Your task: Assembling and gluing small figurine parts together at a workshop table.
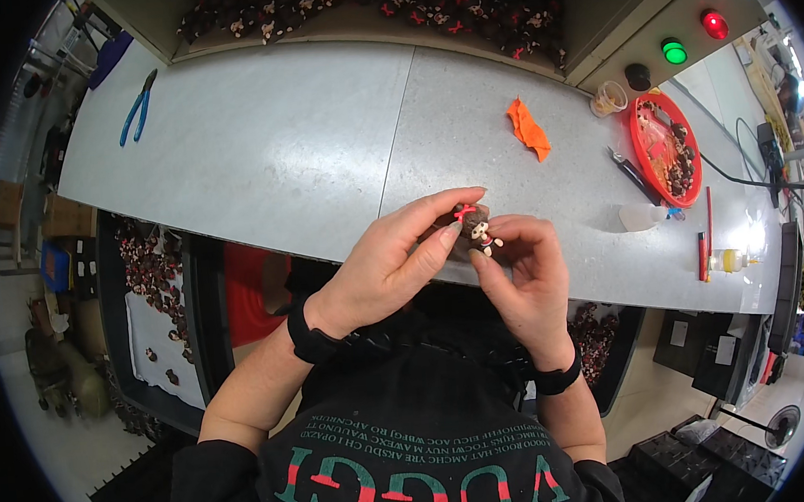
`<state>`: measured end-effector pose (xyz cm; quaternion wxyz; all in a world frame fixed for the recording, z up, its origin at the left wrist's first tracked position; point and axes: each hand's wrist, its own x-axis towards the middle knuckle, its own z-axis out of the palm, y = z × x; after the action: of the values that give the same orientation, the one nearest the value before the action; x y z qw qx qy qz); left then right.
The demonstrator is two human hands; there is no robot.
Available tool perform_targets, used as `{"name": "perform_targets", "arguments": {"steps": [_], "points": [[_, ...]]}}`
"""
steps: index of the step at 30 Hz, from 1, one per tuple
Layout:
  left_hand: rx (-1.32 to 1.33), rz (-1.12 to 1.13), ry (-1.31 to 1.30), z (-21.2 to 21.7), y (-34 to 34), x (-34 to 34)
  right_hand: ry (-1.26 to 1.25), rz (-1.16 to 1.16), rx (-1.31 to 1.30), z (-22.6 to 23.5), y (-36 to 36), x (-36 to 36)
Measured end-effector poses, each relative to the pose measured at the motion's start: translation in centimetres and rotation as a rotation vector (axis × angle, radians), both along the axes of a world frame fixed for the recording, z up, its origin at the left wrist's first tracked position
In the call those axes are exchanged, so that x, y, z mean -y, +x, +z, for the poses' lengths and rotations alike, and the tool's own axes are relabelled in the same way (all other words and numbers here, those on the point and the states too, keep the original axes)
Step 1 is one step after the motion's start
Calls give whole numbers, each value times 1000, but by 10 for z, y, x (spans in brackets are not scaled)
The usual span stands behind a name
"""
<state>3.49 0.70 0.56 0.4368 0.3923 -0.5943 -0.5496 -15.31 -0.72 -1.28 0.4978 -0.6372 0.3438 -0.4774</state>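
Note:
Both of my hands hold a small doll figurine [478,230] just over the near edge of the grey table [254,140]. It has brown hair, a pale face, a red bow and red on its body. My left hand [393,263] pinches it at the head and bow between thumb and fingers. The thumb and fingers of my right hand [530,275] close on its lower body from the other side. Fingers hide parts of the figurine.
Blue-handled pliers [138,115] lie far left. An orange cloth [529,130], a craft knife [634,174], a red tray [645,155] of small parts and a clear cup [609,98] lie to the right. Figurines fill a shelf [360,49] behind; a black bin [193,331] stands below left.

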Motion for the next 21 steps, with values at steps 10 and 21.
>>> {"name": "perform_targets", "arguments": {"steps": [10, 21], "points": [[-192, 26, 178, 2, 2, 1, 102, 72, -26, 2, -3, 1], [-67, 17, 222, 7, 1, 5, 85, 30, 56, -3, -3, -2]]}}
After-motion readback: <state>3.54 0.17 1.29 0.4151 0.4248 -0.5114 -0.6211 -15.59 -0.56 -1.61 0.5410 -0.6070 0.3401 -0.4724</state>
